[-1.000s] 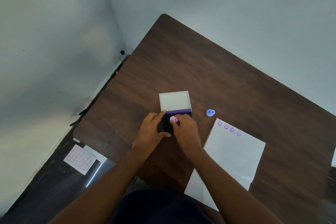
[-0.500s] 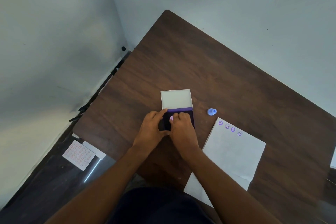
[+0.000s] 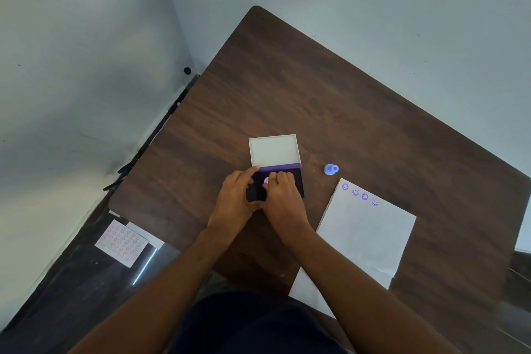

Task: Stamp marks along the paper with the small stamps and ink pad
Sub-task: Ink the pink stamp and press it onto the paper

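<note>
An open ink pad [image 3: 296, 181] with a white lid and dark purple pad sits mid-table. My right hand [image 3: 283, 198] holds a small pink stamp [image 3: 266, 180] pressed down on the pad. My left hand [image 3: 237, 198] grips the pad's left edge, thumb and fingers around it. A small blue stamp [image 3: 331, 169] stands alone on the table to the right of the pad. White paper [image 3: 365, 236] lies to the right, with a row of several purple marks [image 3: 360, 194] along its top edge.
The dark wooden table [image 3: 316, 95] stands close to a wall corner. A sheet with pink stamped marks [image 3: 122, 243] lies on the floor at the left. Another white sheet [image 3: 524, 236] shows at the right edge.
My right hand has lowered the pink stamp onto the ink pad and now covers most of it. The left hand keeps holding the pad.
</note>
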The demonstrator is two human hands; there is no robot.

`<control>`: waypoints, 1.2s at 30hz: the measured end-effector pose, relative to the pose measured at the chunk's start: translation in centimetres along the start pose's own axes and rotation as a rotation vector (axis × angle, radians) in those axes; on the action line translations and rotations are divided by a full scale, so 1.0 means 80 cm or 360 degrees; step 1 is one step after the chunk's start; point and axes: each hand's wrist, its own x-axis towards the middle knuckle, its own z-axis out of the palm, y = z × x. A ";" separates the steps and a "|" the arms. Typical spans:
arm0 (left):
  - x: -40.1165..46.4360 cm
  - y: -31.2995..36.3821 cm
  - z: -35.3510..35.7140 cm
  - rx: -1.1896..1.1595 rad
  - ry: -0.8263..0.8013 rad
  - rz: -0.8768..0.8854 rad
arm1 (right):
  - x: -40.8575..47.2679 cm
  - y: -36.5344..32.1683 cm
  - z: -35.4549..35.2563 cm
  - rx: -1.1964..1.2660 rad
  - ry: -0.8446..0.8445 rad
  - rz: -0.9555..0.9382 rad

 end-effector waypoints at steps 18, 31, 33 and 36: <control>-0.001 0.011 -0.003 0.0098 -0.0020 0.0005 | -0.004 0.000 -0.005 -0.0124 0.0004 -0.0081; -0.032 0.017 -0.005 0.0094 0.0021 0.0195 | -0.126 0.086 -0.033 0.0950 0.1050 0.0695; -0.041 0.028 0.002 0.0093 0.0065 0.0254 | -0.146 0.122 -0.043 0.1032 0.1121 0.0899; -0.054 0.056 0.034 0.0173 -0.0014 0.0487 | -0.160 0.167 -0.055 0.1238 0.1295 0.1139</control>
